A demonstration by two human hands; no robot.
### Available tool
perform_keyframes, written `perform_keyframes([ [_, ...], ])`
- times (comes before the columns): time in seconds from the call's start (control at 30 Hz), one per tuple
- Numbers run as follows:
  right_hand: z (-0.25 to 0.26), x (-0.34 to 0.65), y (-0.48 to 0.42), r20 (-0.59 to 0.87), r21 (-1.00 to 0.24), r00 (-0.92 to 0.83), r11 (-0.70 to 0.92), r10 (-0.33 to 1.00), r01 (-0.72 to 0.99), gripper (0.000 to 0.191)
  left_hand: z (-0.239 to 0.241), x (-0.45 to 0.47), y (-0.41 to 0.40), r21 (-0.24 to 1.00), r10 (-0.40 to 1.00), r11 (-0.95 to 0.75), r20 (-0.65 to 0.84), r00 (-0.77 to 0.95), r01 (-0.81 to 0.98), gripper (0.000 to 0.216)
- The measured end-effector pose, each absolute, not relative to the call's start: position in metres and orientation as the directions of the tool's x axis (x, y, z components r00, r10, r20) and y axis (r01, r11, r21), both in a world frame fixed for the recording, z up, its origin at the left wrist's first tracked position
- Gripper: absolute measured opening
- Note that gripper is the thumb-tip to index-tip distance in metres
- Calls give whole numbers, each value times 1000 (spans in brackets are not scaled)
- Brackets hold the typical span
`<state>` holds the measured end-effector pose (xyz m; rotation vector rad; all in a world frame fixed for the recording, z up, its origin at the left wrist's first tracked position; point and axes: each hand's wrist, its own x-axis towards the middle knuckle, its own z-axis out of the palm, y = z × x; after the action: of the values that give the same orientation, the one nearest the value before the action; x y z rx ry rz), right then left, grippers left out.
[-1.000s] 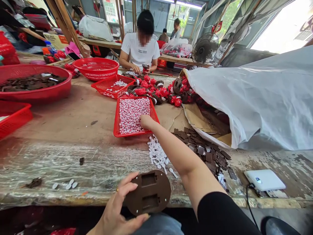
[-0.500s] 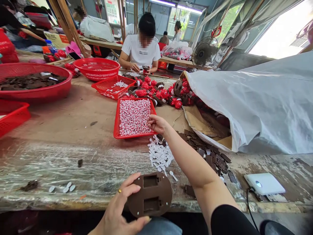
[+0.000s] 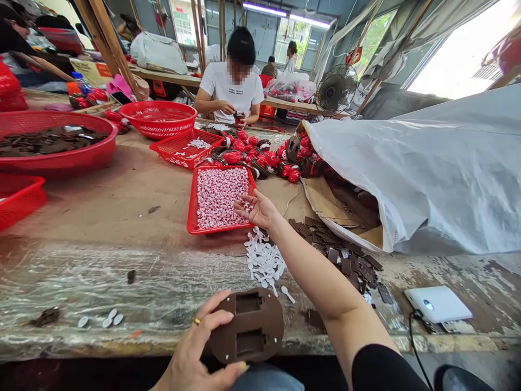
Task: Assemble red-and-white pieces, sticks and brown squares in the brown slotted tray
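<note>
- Head view, looking forward and down along a long wooden desk (image 3: 122,190), its near strip covered in clear plastic sheeting.
- Left hand (image 3: 191,336): fingers and thumb curled around the edge of a brown plastic oval plate (image 3: 248,326), a gold ring on one finger. Plate low at the desk's near edge, two rectangular recesses upward, probably kept close to the body for easy reach.
- Right hand (image 3: 254,210): spread open, palm up, fingers lightly curved, hovering just over the corner of a red plastic tray (image 3: 190,209), with nothing visible in the palm.
- Tray packed with small red-and-white pieces (image 3: 222,198), directly ahead, likely placed there for short reaches.
- Small white plastic pieces (image 3: 264,260) heaped just below the tray; dark brown rectangular pieces (image 3: 342,263) scattered to the right, near the plate. Each kind apparently kept apart for quick picking.
- Glossy red rounded parts (image 3: 252,155) piled beyond the tray, beside a large white sack (image 3: 427,174) lying on flattened cardboard (image 3: 337,209).
- Red basket (image 3: 57,165) of dark brown pieces far left; white power bank (image 3: 437,304) near the right edge.
- Co-worker's hands (image 3: 238,115) across the desk, around a small dark object.
</note>
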<state>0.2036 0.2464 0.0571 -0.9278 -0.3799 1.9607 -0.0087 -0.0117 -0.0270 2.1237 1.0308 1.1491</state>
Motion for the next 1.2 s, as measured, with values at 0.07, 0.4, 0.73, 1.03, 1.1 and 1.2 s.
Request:
perform_keyframes([
  [0.07, 57, 203, 247, -458, -602, -296, -538, 838, -591, 42, -24, -9, -12, 735, 829, -553, 436, 351, 393, 55],
  [0.4, 57, 197, 244, -401, -717, -206, -446, 892, -536, 18, -26, -5, -17, 792, 868, -490, 405, 288, 364, 48],
  [0.73, 69, 208, 96, 221, -964, -571, 265, 790, -7, 7, -4, -1, -10, 822, 895, -445, 404, 187, 355, 57],
  [1.03, 74, 232, 55, 341, -597, -806, 774, 484, 212, 15, 5, 3, -11, 801, 890, -456, 412, 196, 387, 56],
  [1.1, 78, 240, 56, 284, -690, -773, 680, 568, 246, 18, 6, 2, -12, 791, 886, -464, 413, 211, 398, 55],
  [1.2, 81, 251, 57, 218, -783, -743, 568, 633, 253, 25, 6, 1, -14, 776, 880, -475, 422, 219, 415, 54],
])
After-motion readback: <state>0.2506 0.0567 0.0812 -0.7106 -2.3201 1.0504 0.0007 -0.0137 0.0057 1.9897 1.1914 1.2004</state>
